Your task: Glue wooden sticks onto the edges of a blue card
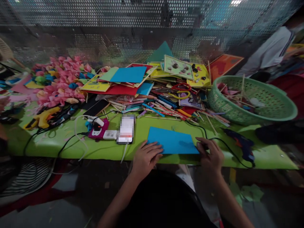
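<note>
A: ok so where's the blue card point(173, 141) placed?

B: It's laid flat on the green tabletop point(141, 128), by the near edge. Its left end is covered by the left hand point(146, 157), fingers set close together.

A: And the right hand point(211, 155)?

B: Fingers are curled at the card's right corner (whether it's actually pinched can't be told, tbh). A phone point(125, 128) is parked just left.

The card point(172, 141) was smooth, matt paper; the desk point(140, 126) had a slight sheen; the basket point(218, 101) looked plastic, the perforated panel point(114, 12) metal.
</note>
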Demonstrator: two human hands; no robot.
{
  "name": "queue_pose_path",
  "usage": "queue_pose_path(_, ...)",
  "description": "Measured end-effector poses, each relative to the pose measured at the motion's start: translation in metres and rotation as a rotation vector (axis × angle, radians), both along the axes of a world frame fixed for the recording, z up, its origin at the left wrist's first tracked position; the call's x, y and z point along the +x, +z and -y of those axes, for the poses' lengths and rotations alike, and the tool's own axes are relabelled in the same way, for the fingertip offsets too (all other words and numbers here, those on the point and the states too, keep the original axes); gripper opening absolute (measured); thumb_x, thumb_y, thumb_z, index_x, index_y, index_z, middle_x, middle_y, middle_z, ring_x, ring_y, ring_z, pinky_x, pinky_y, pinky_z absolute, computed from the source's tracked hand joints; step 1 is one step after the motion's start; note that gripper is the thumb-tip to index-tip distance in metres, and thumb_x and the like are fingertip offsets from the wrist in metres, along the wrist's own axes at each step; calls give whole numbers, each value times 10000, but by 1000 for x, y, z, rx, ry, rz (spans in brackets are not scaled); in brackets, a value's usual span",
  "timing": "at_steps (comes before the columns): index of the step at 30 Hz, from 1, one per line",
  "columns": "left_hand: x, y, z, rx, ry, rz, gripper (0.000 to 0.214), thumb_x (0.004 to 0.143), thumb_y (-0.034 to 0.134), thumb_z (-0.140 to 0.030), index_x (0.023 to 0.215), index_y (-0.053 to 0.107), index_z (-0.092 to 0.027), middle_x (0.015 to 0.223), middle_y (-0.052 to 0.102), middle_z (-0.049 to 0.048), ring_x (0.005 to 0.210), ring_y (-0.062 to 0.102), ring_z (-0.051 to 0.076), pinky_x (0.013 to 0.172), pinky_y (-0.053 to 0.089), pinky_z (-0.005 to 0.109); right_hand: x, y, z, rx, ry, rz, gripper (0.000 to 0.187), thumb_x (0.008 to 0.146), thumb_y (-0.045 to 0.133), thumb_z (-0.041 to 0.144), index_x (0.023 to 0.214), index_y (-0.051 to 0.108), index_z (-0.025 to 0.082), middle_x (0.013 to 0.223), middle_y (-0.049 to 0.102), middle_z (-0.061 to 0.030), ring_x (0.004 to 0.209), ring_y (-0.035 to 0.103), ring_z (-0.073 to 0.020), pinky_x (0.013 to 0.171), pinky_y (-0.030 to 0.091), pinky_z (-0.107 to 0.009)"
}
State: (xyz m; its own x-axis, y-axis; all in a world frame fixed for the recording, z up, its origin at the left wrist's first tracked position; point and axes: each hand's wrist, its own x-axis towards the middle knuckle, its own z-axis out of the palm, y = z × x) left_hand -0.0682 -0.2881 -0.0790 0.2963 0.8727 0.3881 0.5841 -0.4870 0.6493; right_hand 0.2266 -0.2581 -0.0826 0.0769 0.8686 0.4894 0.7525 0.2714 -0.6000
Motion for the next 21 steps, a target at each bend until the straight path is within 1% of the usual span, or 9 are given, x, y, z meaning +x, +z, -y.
queue_pose_path(3,-1,-1,2,-85,133,203,314,1052,481,-400,1120,749,-250,1131,794,52,1102,720,223,1100,455,452,0,-2,-2,55,-22,33,217,979,563,311,1125,707,239,968,711,-74,825,665,-234,761,528,-382)
queue_pose_path(6,-1,1,4,-186,310,323,395,1029,477,-498,1016,746,-208,934,774,71,880,708,224,871,530,363,-3,3,-5,72,28,190,253,982,540,293,1164,703,225,1035,742,-99,953,679,-275,863,511,-436)
queue_pose_path(8,0,3,5,-222,374,344,432,1025,467,-533,934,721,-195,780,708,46,717,641,195,714,493,306,-8,9,-7,59,70,322,284,987,527,284,1207,698,231,1129,749,-105,1059,660,-302,934,481,-476)
queue_pose_path(10,0,5,5,-241,405,350,459,1025,455,-559,884,694,-194,689,632,17,632,566,171,637,436,281,-16,15,-13,30,117,412,323,989,520,284,1265,682,244,1236,734,-97,1139,632,-314,977,465,-492)
queue_pose_path(11,0,6,5,-247,416,353,470,1024,451,-572,869,685,-195,664,602,6,612,538,164,618,414,276,-21,16,-17,6,141,440,356,983,519,281,1305,665,240,1291,718,-98,1176,617,-322,995,464,-500)
queue_pose_path(13,0,7,5,-260,429,358,484,1022,446,-591,869,678,-195,650,570,-5,599,506,156,599,387,271,-34,15,-29,-58,191,484,458,950,525,253,1395,614,192,1397,666,-130,1251,582,-355,1028,463,-533)
queue_pose_path(16,0,10,6,-275,443,361,516,1015,435,-621,853,671,-192,625,532,-15,571,465,149,568,356,272,-53,5,-45,-120,260,525,528,913,522,216,1425,589,105,1456,616,-193,1341,542,-387,1098,434,-583)
queue_pose_path(19,-1,13,7,-293,452,364,547,1007,427,-644,850,683,-187,599,507,-18,554,447,150,550,347,276,-64,-2,-49,-137,337,535,489,956,515,273,1414,609,128,1461,620,-178,1389,534,-348,1164,405,-560)
queue_pose_path(21,-2,14,8,-314,456,369,543,1009,432,-636,921,714,-181,614,531,-10,566,469,158,562,374,280,-59,2,-39,-163,434,541,558,967,548,336,1492,540,146,1533,556,-159,1438,494,-322,1191,400,-528)
